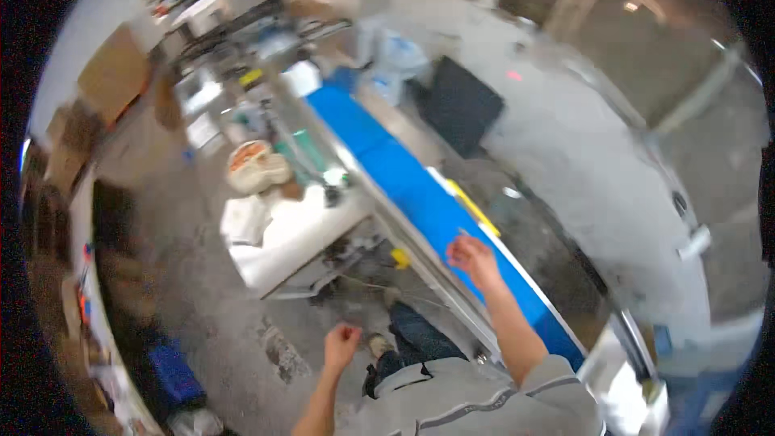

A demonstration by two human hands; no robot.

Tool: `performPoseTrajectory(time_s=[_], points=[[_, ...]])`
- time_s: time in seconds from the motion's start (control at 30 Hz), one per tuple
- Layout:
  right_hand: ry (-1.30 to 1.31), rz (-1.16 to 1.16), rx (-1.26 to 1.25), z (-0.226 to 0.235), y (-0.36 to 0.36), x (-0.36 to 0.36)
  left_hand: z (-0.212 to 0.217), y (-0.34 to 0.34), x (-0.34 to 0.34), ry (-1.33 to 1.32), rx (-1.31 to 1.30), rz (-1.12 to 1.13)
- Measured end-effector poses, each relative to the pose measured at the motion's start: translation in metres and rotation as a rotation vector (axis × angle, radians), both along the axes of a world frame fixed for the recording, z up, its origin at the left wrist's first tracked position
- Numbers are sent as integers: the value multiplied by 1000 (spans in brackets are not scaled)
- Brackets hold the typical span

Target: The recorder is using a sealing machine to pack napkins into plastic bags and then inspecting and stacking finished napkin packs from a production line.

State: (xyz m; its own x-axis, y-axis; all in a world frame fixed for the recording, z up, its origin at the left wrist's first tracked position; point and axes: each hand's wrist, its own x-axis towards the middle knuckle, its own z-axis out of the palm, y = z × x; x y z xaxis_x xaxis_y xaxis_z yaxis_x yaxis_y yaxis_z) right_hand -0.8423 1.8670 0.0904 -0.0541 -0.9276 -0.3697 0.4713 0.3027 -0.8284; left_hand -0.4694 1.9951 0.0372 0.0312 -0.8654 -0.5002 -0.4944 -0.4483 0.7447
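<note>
My right hand (472, 260) is over the blue conveyor belt (404, 186), its fingers loosely bent and a little apart, with nothing visible in them. Whether it touches the belt I cannot tell. My left hand (342, 345) hangs low beside my legs, above the grey floor, with its fingers curled in and no object showing. Blur softens both hands. The belt runs from the far left of my right arm down toward my right side, between metal side rails.
A white table (303, 234) holding bags stands left of the belt. A yellow strip (475, 208) lies along the belt's far edge. Beyond are a dark panel (462, 105) and a white wall. A blue crate (175, 373) rests on the floor at lower left; cardboard boxes (115, 73) stand behind.
</note>
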Motion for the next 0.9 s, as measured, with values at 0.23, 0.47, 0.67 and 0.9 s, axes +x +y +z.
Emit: performPoseTrajectory(time_s=[0.23,0.47,0.67,0.9], points=[[290,-304,65,76,232,-92,51,-10,-164,685,15,-431],[358,-770,16,122,447,-211,80,68,-374,772,292,-815],[771,-1233,177,161,691,-349,73,167,-528,610,426,-915],[1311,-1386,837,74,970,-563,65,214,-620,644,708,-852]])
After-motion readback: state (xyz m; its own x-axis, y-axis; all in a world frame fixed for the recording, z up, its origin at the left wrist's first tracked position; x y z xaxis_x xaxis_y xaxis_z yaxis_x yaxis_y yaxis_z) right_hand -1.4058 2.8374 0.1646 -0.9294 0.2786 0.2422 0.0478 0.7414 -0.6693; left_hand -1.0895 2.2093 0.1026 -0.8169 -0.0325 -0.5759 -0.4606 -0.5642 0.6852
